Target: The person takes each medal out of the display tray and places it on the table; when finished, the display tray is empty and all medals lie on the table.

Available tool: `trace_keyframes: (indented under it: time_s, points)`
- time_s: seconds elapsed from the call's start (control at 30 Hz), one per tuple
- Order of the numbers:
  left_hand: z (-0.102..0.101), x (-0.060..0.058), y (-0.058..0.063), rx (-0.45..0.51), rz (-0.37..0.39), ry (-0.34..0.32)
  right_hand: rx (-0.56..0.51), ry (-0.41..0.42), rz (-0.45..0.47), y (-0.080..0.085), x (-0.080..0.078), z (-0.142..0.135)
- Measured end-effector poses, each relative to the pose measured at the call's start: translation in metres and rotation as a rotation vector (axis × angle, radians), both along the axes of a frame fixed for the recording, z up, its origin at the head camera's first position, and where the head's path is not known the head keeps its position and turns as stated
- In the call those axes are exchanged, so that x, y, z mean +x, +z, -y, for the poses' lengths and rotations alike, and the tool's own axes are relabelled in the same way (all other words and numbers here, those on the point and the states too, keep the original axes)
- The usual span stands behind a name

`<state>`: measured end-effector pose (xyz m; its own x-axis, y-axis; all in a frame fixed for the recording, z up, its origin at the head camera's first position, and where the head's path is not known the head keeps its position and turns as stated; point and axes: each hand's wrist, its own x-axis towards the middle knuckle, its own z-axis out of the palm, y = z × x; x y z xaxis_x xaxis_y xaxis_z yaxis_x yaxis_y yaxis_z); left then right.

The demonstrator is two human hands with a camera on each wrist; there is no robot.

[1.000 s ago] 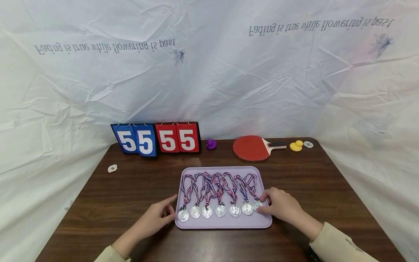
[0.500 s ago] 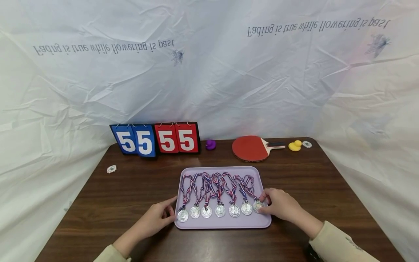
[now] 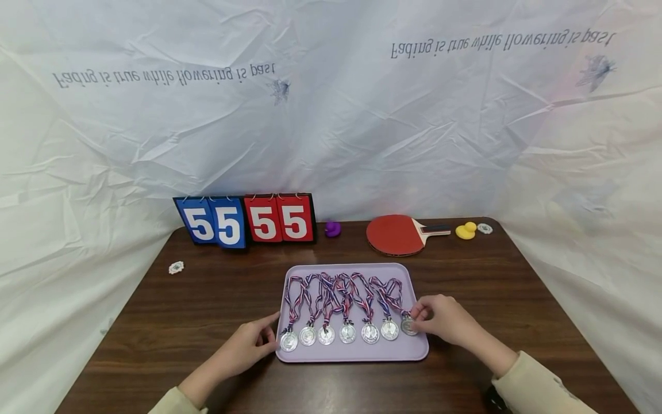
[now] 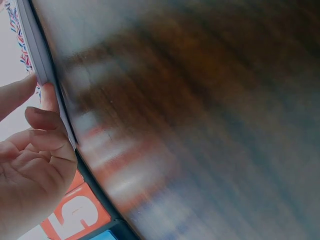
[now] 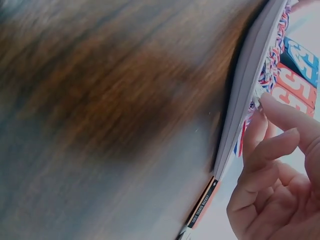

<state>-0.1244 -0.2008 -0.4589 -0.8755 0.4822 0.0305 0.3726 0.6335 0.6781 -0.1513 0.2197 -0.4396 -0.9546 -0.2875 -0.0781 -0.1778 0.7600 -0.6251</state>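
Note:
A lilac tray (image 3: 354,355) stands on the table, bearing a row of several silver medals (image 3: 347,333) with red, white and blue ribbons (image 3: 366,296) laid out behind them. At the tray's left side my left hand (image 3: 248,345) holds the rim between thumb and forefinger; its other fingers are curled in the left wrist view. My right hand (image 3: 447,319) pinches the rightmost medal (image 3: 407,325) by its right edge, inside the tray's right rim. In the right wrist view, the thumb and forefinger meet at a sliver of that medal (image 5: 258,96); most of it is hidden.
Along the back stand a flip scoreboard (image 3: 246,221) showing fives, a purple duck (image 3: 333,229), a red table tennis bat (image 3: 395,234) and a yellow duck (image 3: 466,230). White poker chips lie at right (image 3: 485,229) and left (image 3: 176,267). White sheeting (image 3: 331,126) surrounds the dark wooden table (image 3: 217,299).
The rightmost medal has shifted slightly right relative to the tray, and its face now looks darker. My right hand's fingers have drawn closer together on it. My left hand keeps its place.

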Motion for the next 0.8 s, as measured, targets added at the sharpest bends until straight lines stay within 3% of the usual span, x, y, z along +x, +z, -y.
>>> trace_keyframes:
  time_s: [0.3, 0.8]
  points:
    - [-0.001, 0.001, 0.003, -0.004, 0.01, 0.003, -0.087, 0.009, 0.072, 0.006, -0.001, -0.009]
    - [-0.003, 0.002, 0.006, -0.01, 0.011, 0.002, -0.088, -0.097, -0.035, 0.034, -0.004, -0.024]
